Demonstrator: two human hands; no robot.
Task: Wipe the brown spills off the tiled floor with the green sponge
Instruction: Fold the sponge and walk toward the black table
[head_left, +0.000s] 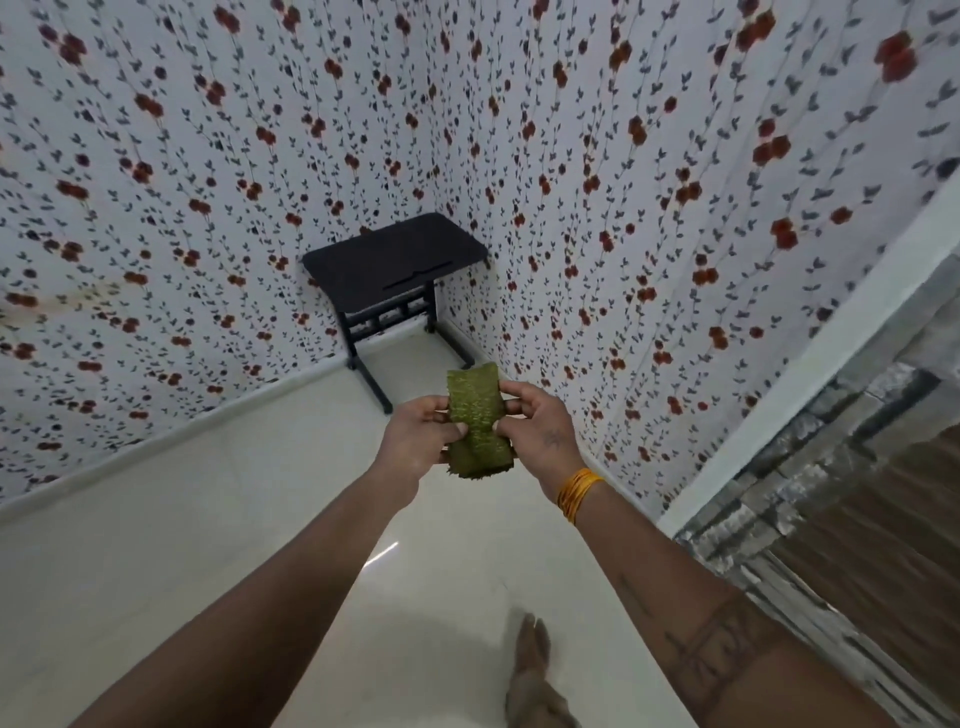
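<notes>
A flat green sponge (477, 421) with frayed edges is held upright in front of me, well above the floor. My left hand (418, 434) pinches its left side, thumb on the front. My right hand (540, 431) grips its right side; orange bangles circle that wrist. The pale glossy tiled floor (208, 519) spreads below both arms. No brown spill shows on the visible floor.
A small black table (395, 260) on dark legs stands in the far corner. Floral-papered walls close in on the left and right. A grey stone-pattern panel (810, 467) runs along the right. A bare foot (535, 670) rests on the floor at the bottom.
</notes>
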